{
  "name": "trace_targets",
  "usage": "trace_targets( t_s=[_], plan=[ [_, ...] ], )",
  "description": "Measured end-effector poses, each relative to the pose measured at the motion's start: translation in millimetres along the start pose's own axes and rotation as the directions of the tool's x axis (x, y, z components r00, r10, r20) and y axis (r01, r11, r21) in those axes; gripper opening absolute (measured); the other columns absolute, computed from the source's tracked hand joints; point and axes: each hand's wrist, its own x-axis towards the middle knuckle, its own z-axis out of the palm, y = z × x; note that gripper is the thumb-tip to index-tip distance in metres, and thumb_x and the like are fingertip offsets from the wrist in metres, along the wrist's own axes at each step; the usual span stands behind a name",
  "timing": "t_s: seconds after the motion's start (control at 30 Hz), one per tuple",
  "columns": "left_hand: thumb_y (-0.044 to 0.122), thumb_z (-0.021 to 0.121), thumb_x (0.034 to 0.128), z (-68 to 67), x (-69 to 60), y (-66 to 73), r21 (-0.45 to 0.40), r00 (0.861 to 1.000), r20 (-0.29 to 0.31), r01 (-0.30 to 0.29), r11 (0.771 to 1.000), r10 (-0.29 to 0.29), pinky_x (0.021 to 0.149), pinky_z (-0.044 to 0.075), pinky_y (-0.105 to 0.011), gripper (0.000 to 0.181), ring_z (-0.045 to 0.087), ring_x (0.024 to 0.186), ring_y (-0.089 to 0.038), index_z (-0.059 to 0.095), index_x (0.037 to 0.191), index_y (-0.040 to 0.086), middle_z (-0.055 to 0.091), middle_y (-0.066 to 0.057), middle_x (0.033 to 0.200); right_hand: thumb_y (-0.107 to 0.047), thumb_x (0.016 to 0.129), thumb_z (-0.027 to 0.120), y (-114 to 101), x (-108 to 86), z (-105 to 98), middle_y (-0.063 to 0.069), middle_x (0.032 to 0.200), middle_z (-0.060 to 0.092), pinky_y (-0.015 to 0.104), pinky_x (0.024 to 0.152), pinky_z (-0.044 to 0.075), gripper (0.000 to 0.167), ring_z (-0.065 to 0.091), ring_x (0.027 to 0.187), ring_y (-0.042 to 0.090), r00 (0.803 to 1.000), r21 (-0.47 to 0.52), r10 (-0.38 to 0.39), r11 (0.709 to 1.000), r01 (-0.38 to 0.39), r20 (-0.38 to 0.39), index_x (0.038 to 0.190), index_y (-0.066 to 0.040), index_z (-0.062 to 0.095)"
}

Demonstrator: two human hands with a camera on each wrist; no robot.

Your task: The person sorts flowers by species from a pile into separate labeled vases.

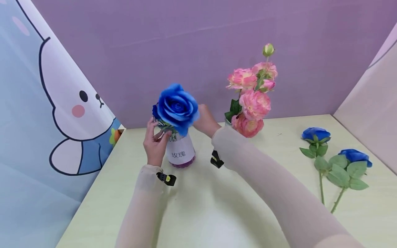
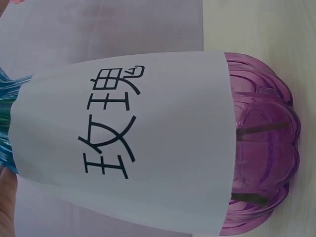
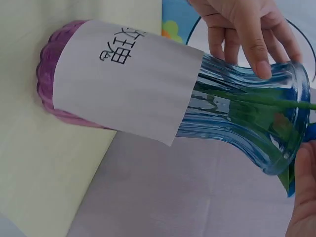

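Note:
A glass vase, blue at the neck and purple at the base (image 1: 182, 163), stands upright with a white paper label (image 2: 173, 143) wrapped round it. A large blue rose (image 1: 177, 106) rises from its mouth, another blue bloom (image 1: 154, 111) behind it at the left. Green stems (image 3: 256, 100) show through the glass. My left hand (image 1: 156, 146) holds the vase neck, thumb in front; the right wrist view shows that hand (image 3: 249, 29) against the glass. My right hand (image 1: 205, 120) is at the rose's right side, its fingers on the blue petals by the rim and partly hidden.
Pink flowers (image 1: 255, 103) stand in another container at the back right. Two blue roses (image 1: 315, 134) with leafy stems lie on the table (image 1: 248, 213) at the right. A purple backdrop (image 1: 139, 51) closes the rear, and a rabbit-print cloth (image 1: 71, 120) hangs at the left.

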Motion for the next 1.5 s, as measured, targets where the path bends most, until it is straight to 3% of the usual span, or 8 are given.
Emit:
trace_targets(
  t_s=[0.17, 0.3, 0.53, 0.63, 0.83, 1.1, 1.3, 1.5],
  plan=[
    [-0.009, 0.069, 0.0825, -0.7, 1.2, -1.3, 0.012, 1.000, -0.004, 0.002, 1.000, -0.002, 0.084, 0.053, -0.021, 0.039, 0.062, 0.103, -0.045, 0.054, 0.118, -0.008, 0.042, -0.016, 0.145, 0.001, 0.082, 0.073, -6, -4.6, 2, 0.011, 0.083, 0.071, 0.022, 0.072, 0.053, 0.010, 0.063, 0.076, 0.016, 0.999, 0.091, 0.045, 0.995, -0.046, 0.005, 0.091, 0.005, 0.071],
    [-0.006, 0.070, 0.0827, -1.5, 1.3, -2.4, 0.026, 1.000, -0.007, -0.007, 1.000, 0.007, 0.085, 0.053, -0.022, 0.039, 0.061, 0.104, -0.043, 0.054, 0.118, -0.008, 0.042, -0.016, 0.145, 0.006, 0.080, 0.071, -15, -8.4, 9, 0.017, 0.082, 0.068, 0.022, 0.068, 0.050, 0.016, 0.060, 0.076, 0.025, 0.994, 0.122, -0.042, 0.991, 0.054, -0.097, 0.095, 0.009, 0.068],
    [0.002, 0.071, 0.0832, -0.1, 2.0, -2.1, 0.008, 1.000, -0.010, -0.001, 1.000, 0.001, 0.085, 0.053, -0.022, 0.041, 0.060, 0.106, -0.043, 0.054, 0.119, -0.007, 0.042, -0.015, 0.146, 0.013, 0.074, 0.058, -25, -7.8, 19, 0.017, 0.060, 0.056, 0.022, 0.056, 0.039, 0.010, 0.048, 0.058, 0.023, 0.914, 0.055, -0.250, 0.958, 0.281, -0.318, 0.065, 0.010, 0.055],
    [0.004, 0.071, 0.0833, 0.5, 2.1, -1.8, 0.021, 1.000, -0.009, 0.008, 1.000, -0.007, 0.085, 0.053, -0.021, 0.041, 0.061, 0.105, -0.043, 0.054, 0.119, -0.006, 0.041, -0.013, 0.147, 0.011, 0.075, 0.062, -26, -7.2, 19, 0.022, 0.073, 0.066, 0.022, 0.062, 0.049, 0.002, 0.060, 0.065, 0.024, 0.917, 0.134, -0.139, 0.970, 0.202, -0.374, 0.075, 0.013, 0.063],
    [0.005, 0.071, 0.0835, -0.3, 2.9, -1.1, 0.040, 1.000, 0.000, 0.015, 0.999, -0.015, 0.086, 0.052, -0.022, 0.042, 0.061, 0.107, -0.042, 0.053, 0.120, -0.006, 0.040, -0.012, 0.148, 0.001, 0.079, 0.070, -24, -2.0, 16, 0.022, 0.093, 0.070, 0.029, 0.077, 0.056, 0.021, 0.068, 0.086, 0.027, 0.913, 0.281, 0.168, 0.958, -0.062, -0.373, 0.097, 0.011, 0.066],
    [0.006, 0.071, 0.0845, -0.5, 0.2, -1.1, 0.033, 0.999, 0.021, 0.037, 0.999, -0.037, 0.086, 0.052, -0.021, 0.042, 0.061, 0.109, -0.038, 0.053, 0.121, -0.005, 0.040, -0.009, 0.148, -0.008, 0.083, 0.074, -8, -2.6, 20, 0.016, 0.108, 0.069, 0.029, 0.087, 0.053, 0.034, 0.065, 0.100, 0.023, 0.916, 0.326, 0.262, 0.932, -0.158, -0.305, 0.113, 0.004, 0.064],
    [0.006, 0.071, 0.0841, 0.9, 0.4, -1.9, 0.037, 1.000, 0.015, -0.004, 0.999, 0.003, 0.086, 0.052, -0.021, 0.042, 0.061, 0.108, -0.040, 0.053, 0.120, -0.007, 0.041, -0.012, 0.147, -0.013, 0.085, 0.074, -4, 2.5, 20, 0.009, 0.115, 0.067, 0.033, 0.097, 0.048, 0.038, 0.062, 0.107, 0.019, 0.872, 0.442, 0.403, 0.859, -0.257, -0.277, 0.118, -0.001, 0.062],
    [0.010, 0.071, 0.0844, 0.4, 0.6, -3.4, 0.037, 1.000, 0.013, -0.017, 0.999, 0.016, 0.087, 0.052, -0.022, 0.043, 0.060, 0.108, -0.040, 0.053, 0.119, -0.008, 0.041, -0.013, 0.147, -0.004, 0.086, 0.070, -1, 6.8, 22, 0.001, 0.084, 0.065, 0.027, 0.078, 0.052, 0.010, 0.061, 0.083, 0.012, 0.874, 0.506, 0.402, 0.833, -0.225, -0.273, 0.094, 0.000, 0.064]
  ],
)
